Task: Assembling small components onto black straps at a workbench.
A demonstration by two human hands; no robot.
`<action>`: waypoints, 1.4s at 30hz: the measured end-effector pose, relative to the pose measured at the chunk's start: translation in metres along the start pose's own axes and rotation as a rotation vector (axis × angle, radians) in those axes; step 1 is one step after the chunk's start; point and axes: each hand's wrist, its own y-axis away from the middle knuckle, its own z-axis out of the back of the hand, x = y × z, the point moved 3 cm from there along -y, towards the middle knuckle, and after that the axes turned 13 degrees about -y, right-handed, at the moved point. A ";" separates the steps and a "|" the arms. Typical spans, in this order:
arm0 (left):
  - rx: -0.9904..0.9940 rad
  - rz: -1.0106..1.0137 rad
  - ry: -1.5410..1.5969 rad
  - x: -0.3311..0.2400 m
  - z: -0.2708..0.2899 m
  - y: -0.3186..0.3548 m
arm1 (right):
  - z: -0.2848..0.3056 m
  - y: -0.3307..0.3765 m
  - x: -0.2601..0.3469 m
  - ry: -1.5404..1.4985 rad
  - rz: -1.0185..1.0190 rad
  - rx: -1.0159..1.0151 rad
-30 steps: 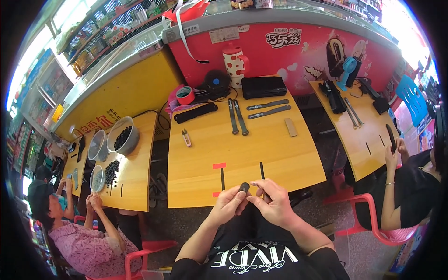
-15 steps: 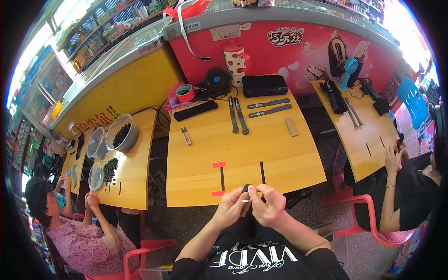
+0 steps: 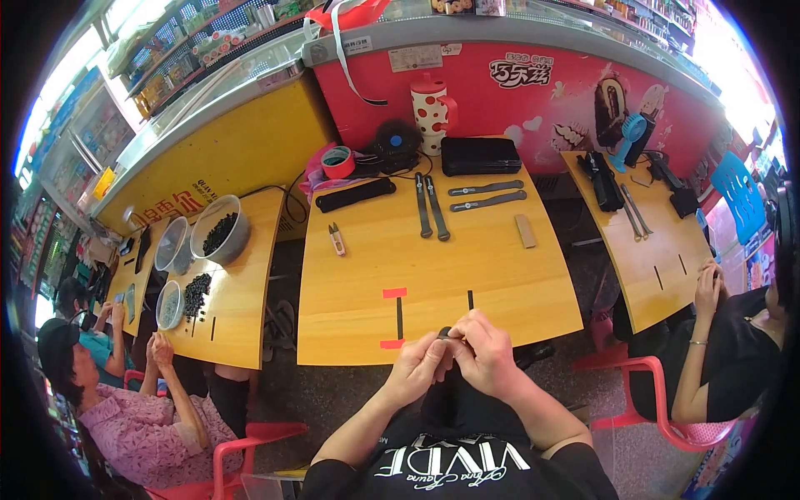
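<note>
Above the table's front edge, my left hand (image 3: 420, 363) and my right hand (image 3: 485, 357) are together, fingers pinched closed. Between their fingertips shows a small dark piece with a rounded edge (image 3: 445, 332), like the end of a strap; the rest of it is hidden by my fingers. Two dark grey straps (image 3: 432, 208) lie lengthwise at the table's middle, and two more grey straps (image 3: 487, 195) lie crosswise to their right. Ahead to the left rest small thread snips (image 3: 337, 240).
On my wooden table (image 3: 375, 275) are black strips, red tape marks, a black pouch (image 3: 356, 195), a black case (image 3: 481, 156), a tape roll (image 3: 337, 162) and a brown block (image 3: 524, 232). Co-workers sit left and right; the left table holds tubs (image 3: 220, 232) and black pieces.
My right hand's fingers have risen slightly and curled over the dark piece. A white tip seen between my hands earlier is out of sight. The view has shifted a little.
</note>
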 end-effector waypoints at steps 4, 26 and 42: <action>-0.009 0.085 0.212 0.007 0.001 -0.002 | 0.004 -0.007 -0.001 0.124 0.021 0.136; -0.070 0.130 0.716 0.011 -0.003 -0.012 | 0.006 -0.008 0.007 0.349 0.319 0.266; 0.232 0.205 0.558 0.011 0.001 -0.007 | 0.011 -0.007 0.008 0.379 0.328 0.476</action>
